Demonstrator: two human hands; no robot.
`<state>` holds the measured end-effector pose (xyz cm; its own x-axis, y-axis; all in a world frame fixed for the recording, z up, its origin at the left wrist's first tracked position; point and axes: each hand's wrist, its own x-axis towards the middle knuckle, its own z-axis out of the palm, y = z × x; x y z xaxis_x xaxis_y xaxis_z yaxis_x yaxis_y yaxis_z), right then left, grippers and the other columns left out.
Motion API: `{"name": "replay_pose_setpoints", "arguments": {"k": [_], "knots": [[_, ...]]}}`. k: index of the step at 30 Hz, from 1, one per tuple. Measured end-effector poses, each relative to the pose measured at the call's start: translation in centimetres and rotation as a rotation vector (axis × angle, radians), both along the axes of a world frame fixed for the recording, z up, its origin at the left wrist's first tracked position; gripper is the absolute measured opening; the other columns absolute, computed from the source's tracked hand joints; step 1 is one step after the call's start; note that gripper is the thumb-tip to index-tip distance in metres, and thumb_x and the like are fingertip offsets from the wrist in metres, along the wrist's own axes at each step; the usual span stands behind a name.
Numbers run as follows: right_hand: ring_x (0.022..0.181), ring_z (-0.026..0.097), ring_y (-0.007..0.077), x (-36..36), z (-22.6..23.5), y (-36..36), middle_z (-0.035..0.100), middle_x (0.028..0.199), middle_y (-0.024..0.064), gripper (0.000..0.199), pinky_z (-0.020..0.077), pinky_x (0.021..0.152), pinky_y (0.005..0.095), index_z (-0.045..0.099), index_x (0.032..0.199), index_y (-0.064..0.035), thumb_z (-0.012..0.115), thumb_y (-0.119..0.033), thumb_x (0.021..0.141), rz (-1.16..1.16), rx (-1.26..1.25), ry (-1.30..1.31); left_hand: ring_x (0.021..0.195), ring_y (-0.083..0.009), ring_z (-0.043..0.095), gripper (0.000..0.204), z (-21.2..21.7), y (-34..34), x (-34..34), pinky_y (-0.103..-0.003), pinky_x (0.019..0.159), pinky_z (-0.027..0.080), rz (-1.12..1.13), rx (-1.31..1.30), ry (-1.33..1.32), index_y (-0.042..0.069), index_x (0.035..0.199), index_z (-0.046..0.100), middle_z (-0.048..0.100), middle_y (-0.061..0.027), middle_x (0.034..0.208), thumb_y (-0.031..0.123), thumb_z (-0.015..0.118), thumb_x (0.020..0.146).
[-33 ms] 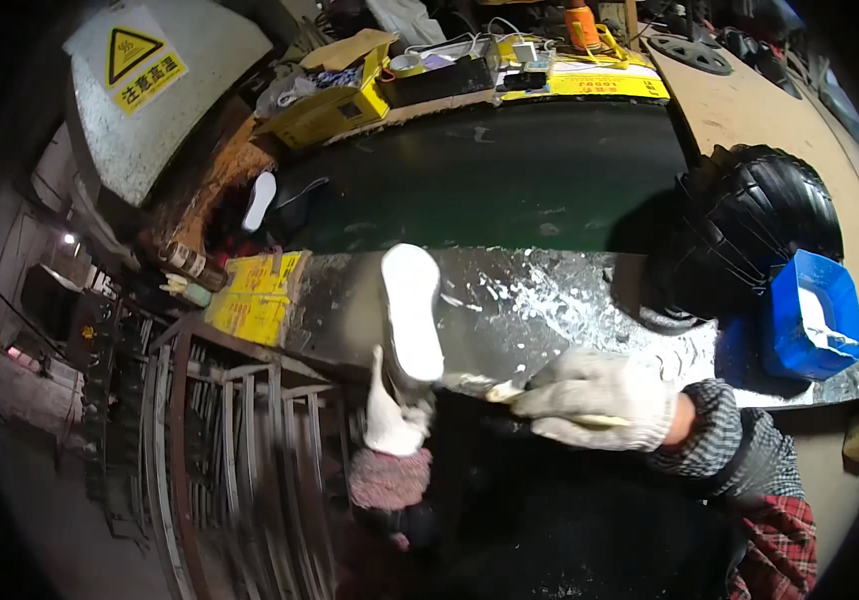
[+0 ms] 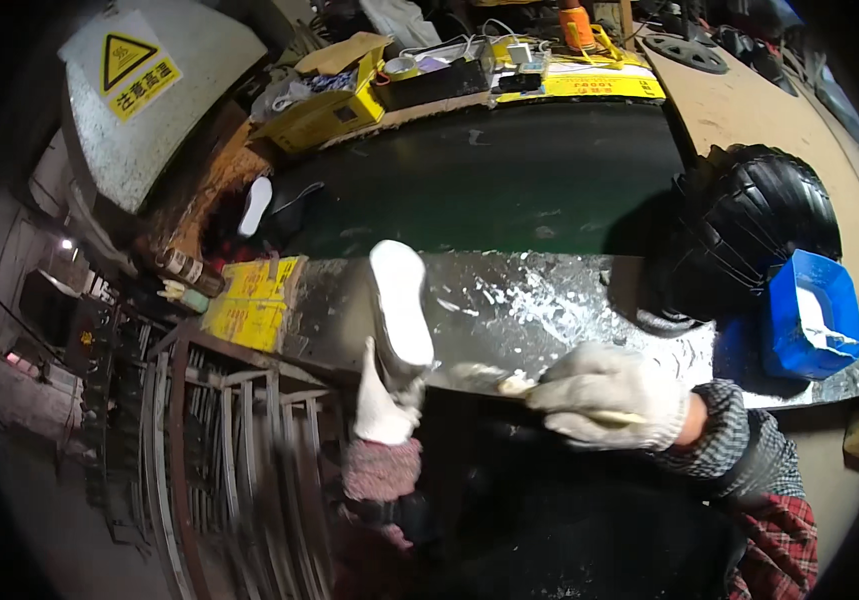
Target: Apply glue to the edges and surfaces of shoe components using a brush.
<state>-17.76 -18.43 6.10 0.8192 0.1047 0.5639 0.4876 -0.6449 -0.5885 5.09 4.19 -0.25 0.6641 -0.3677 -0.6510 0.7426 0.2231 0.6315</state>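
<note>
In my gloved left hand is a shoe, held sole up with its long axis pointing away from me. The sole looks bright white, and the fingers close around the near end, partly hidden beneath it. To the right, my gloved right hand is closed on a brush with a pale handle. The brush's blurred tip points left toward the shoe's near end, with a small gap between them. A blue container with white liquid or paste inside stands beyond my right hand.
White smears mark the dark worktop. Behind it runs a dark green belt-like surface with another white-soled shoe at its left. A black ribbed round object stands right; yellow boxes sit at the back. A metal rack is at lower left.
My left hand and the shoe have shifted slightly left. My right hand and the brush have moved a little right, widening the gap to the shoe. The view has also shifted slightly.
</note>
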Motion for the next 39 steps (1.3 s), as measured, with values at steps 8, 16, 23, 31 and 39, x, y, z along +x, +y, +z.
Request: {"name": "replay_pose_setpoints", "arguments": {"k": [8,16,23,31,39], "knots": [[0.077,0.062,0.0221,-12.9,-1.3,-5.7,0.064,0.091,0.0142,0.022,0.0505,0.071,0.0319,0.065,0.101,0.003,0.069,-0.006,0.081,-0.53,0.679,0.008,0.09,-0.0232,0.062,0.033,0.6,-10.7,-1.2,-0.032,0.072,0.053,-0.262,-0.422,-0.199,0.002,0.104,0.055,0.062,-0.0138,0.098,0.035,0.049,0.1],[0.078,0.062,0.0146,-21.3,0.4,-5.2,0.062,0.098,0.0108,0.029,0.0503,0.067,0.0245,0.063,0.108,0.0035,0.069,-0.01,0.084,-0.666,0.835,-0.177,0.076,-0.0214,0.056,0.049,0.5,-24.5,-13.6,-0.029,0.059,0.049,-0.675,-0.299,0.164,0.004,0.109,0.048,0.053,-0.0169,0.097,0.047,0.061,0.091],[0.082,0.058,0.0103,-27.0,1.8,-6.8,0.065,0.099,0.0069,0.021,0.0484,0.072,0.024,0.065,0.109,0.0014,0.063,-0.008,0.091,-1.02,0.68,-0.285,0.035,-0.006,0.026,0.062,6.9,-22.2,-15.2,-0.022,0.031,0.021,-0.306,-0.065,-0.269,0.032,0.123,0.052,0.035,0.006,0.053,0.061,0.074,0.073],[0.068,0.064,0.0248,-25.0,3.6,-14.7,0.066,0.074,0.012,0.028,0.0501,0.061,0.0348,0.066,0.08,-0.0059,0.066,-0.033,0.087,-1.404,-0.09,0.36,0.068,-0.0165,0.065,0.02,15.3,-10.5,-9.7,-0.03,0.062,0.051,-1.203,0.567,-1.756,0.004,0.08,0.066,0.063,-0.0095,0.072,0.02,0.077,0.074],[0.067,0.062,0.0244,-28.1,2.3,-11.1,0.065,0.074,0.0108,0.014,0.0503,0.064,0.0333,0.066,0.083,-0.0071,0.073,-0.019,0.081,-1.391,-0.077,-0.042,0.093,-0.0292,0.063,0.052,10.5,-6.8,-6.8,-0.04,0.086,0.049,-0.942,0.777,-1.613,0.008,0.116,0.062,0.065,-0.0126,0.108,0.026,0.079,0.07]]}}
